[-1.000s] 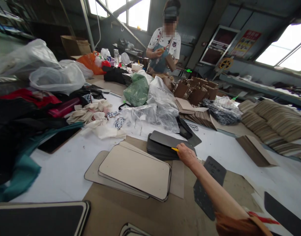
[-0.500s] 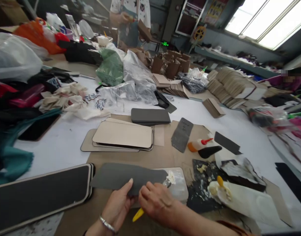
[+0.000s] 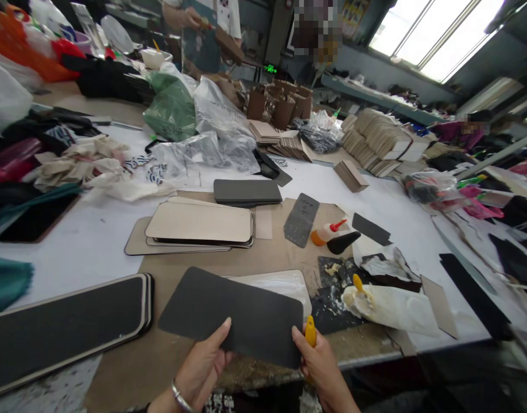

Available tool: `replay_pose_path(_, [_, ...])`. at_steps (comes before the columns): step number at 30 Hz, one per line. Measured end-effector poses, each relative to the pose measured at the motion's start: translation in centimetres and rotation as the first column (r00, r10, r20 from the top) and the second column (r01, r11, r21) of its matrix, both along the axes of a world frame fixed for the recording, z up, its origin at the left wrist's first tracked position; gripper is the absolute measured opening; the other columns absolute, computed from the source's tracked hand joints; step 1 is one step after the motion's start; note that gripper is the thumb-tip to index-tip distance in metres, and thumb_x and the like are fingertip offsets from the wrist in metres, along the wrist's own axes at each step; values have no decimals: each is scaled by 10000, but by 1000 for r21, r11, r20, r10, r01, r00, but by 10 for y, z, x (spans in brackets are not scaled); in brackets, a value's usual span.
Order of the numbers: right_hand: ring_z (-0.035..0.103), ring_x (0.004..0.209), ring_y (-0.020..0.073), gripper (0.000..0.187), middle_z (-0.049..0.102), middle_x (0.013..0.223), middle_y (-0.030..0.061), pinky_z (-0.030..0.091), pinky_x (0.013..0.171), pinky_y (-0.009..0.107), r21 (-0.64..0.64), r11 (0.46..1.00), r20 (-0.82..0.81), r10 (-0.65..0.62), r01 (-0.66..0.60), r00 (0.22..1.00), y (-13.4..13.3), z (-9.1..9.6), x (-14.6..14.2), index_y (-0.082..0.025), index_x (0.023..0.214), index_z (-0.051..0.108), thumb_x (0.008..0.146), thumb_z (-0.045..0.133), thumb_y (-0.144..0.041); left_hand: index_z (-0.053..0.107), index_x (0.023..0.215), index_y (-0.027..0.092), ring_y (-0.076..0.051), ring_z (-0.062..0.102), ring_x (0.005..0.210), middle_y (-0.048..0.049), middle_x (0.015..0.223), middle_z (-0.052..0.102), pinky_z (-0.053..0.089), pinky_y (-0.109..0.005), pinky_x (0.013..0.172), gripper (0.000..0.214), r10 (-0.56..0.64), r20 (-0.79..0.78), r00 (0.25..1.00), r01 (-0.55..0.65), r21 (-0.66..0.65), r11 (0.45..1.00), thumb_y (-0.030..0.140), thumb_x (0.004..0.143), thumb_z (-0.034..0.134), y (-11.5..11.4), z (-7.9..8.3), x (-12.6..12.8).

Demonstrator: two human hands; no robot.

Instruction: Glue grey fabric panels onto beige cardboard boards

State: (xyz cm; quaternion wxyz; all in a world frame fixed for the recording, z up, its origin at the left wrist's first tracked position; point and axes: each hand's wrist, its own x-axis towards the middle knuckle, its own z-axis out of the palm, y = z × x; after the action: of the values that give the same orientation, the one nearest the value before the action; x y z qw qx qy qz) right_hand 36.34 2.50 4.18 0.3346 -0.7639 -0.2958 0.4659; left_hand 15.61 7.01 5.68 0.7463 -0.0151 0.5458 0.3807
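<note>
A dark grey rounded-corner panel (image 3: 241, 315) is held up tilted over the front of the table. My left hand (image 3: 205, 358) is closed on its lower edge, thumb on top. At its right end, my right hand (image 3: 321, 361) pinches the edge between thumb and fingers. A yellow-handled tool (image 3: 310, 331) is also in my right hand; its working end is hidden. Behind the panel lies a pale board (image 3: 285, 281) with a shiny, wet-looking surface. To the right, a whitish container (image 3: 401, 310) smeared with cream paste has a second yellow handle (image 3: 357, 282) by it.
Beige boards (image 3: 198, 221) and grey panels (image 3: 247, 190) lie stacked behind. Long black boards (image 3: 69, 321) are at left. A red-tipped bottle (image 3: 326, 232) stands near a grey template (image 3: 301, 221). Plastic bags (image 3: 207, 152) lie farther back. A person (image 3: 203, 34) stands across the table.
My right hand has moved from the panel's middle to its right end, keeping the yellow-handled tool. The panel now shows its broad face and is lifted partly off the pale board. The view has shifted.
</note>
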Motion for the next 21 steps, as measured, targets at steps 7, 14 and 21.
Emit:
replay_pose_path(7, [579,712,199,452,655,741,57,446,677,269,-37,981,319,194,-192,928,-6,-9,36,-127,805,629,667,531,-546,574,957,164,-147,632,745,-45,825,686,504,-217,606,346,48,-278,959,-41,32,999,163,626,674,-1,-26,-35])
replay_pose_path(14, [588,685,206,404,630,711,63,452,655,295,-65,924,558,347,-378,754,32,-23,68,-185,734,586,729,405,-546,530,604,164,-124,499,566,32,557,541,389,-220,508,326,-213,-552,806,317,98,943,470,536,621,11,-36,-43])
replay_pose_path(21, [576,665,178,305,586,692,33,434,641,282,-179,788,678,533,-589,506,77,-43,92,-215,691,556,805,361,-419,357,485,202,-97,316,477,71,447,308,261,-223,475,305,-334,-844,420,588,-28,809,457,621,453,23,-71,-32])
